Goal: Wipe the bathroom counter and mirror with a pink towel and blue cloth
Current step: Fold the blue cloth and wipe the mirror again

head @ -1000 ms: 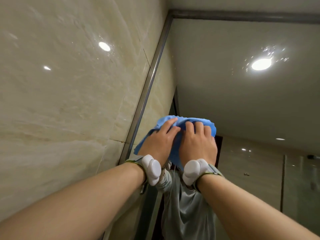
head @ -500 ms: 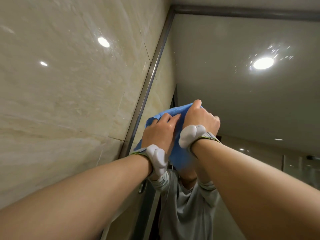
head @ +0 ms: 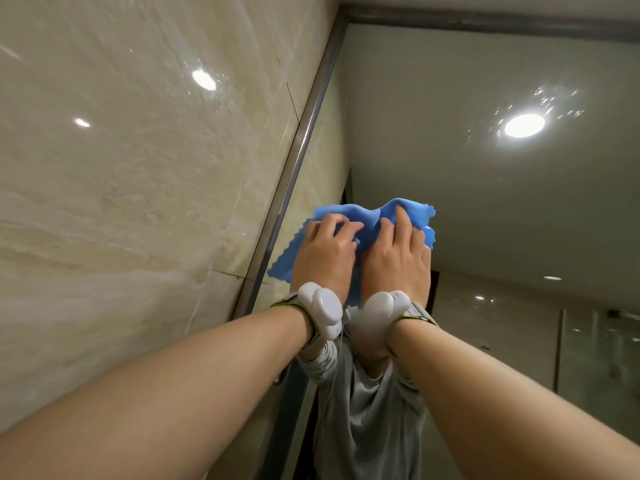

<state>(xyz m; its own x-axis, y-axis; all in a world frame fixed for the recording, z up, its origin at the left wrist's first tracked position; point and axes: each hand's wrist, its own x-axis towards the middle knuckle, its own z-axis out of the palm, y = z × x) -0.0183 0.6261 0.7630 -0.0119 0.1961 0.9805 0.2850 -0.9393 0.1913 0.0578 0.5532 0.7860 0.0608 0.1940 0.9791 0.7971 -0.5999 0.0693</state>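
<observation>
Count, this entry: one blue cloth (head: 349, 216). Two hands of mine: left hand (head: 325, 252), right hand (head: 398, 258). Two white trackers: left wrist unit (head: 323, 306), right wrist unit (head: 381, 313). One mirror (head: 485, 202). One metal frame strip (head: 294, 168). One marble wall (head: 121, 202) carrying two light glints (head: 204, 79).

My left hand (head: 323, 261) and right hand (head: 398, 261) lie side by side, touching, both on the cloth (head: 360, 214), which sits between them and the mirror (head: 485, 209) behind. The cloth sticks out above my fingertips and left of my left hand. Just left of that hand runs the frame (head: 294, 168). Further left stands the wall (head: 138, 174).
</observation>
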